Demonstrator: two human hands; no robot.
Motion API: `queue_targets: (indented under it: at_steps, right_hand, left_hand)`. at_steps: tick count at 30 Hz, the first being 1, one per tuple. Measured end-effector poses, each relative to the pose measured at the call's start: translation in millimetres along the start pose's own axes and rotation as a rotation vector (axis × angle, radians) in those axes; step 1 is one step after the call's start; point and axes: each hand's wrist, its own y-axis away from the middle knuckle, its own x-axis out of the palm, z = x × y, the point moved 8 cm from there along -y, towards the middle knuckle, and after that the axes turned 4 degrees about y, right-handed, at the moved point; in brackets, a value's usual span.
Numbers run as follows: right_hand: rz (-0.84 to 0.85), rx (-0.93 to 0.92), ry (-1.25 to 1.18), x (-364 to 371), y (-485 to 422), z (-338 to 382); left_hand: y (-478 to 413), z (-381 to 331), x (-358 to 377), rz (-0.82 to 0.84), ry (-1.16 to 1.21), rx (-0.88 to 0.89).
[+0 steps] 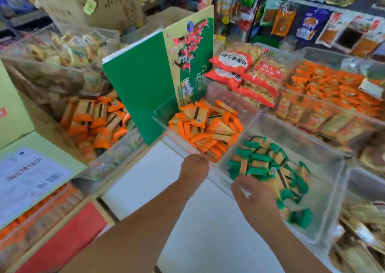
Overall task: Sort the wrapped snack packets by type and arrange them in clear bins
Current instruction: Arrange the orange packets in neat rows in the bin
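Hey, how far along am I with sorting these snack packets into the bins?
Done: the orange bin holds only orange packets, and the green bin only green packets. In hand: your left hand grips the orange bin's rim. Your right hand is at the green bin's edge, and blur hides any packet. Left: the box holds loose packets, likely yet to sort.

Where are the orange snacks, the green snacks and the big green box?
orange snacks [206,126]: head view, on the middle of the orange pile.
green snacks [260,158]: head view, on a green wrapper in the pile.
big green box [141,85]: head view, on its plain green side.
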Motion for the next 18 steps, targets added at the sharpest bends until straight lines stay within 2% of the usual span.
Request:
queue_targets:
  at_steps: [3, 7, 12, 18]
  right_hand:
    - [-0.018, 0.034, -0.026, -1.1, -6.6, -4.1]
    - [-0.049, 0.042, -0.055, -0.5, -2.0, -7.6]
    - [-0.030, 0.045, -0.150, -6.9, 18.7, 5.7]
    - [0.089, 0.057, -0.247, 4.9, 63.6, 21.6]
  left_hand:
    - [-5.8, 3.2, -3.5, -0.096, 0.077, 0.004]
    - [-0.9, -8.1, -2.3, -0.107, 0.166, -0.071]
    - [38.3, -19.5, -23.4, -0.224, 0.321, -0.088]
    - [107.1, 32.6, -46.3, -0.267, 0.238, -0.053]
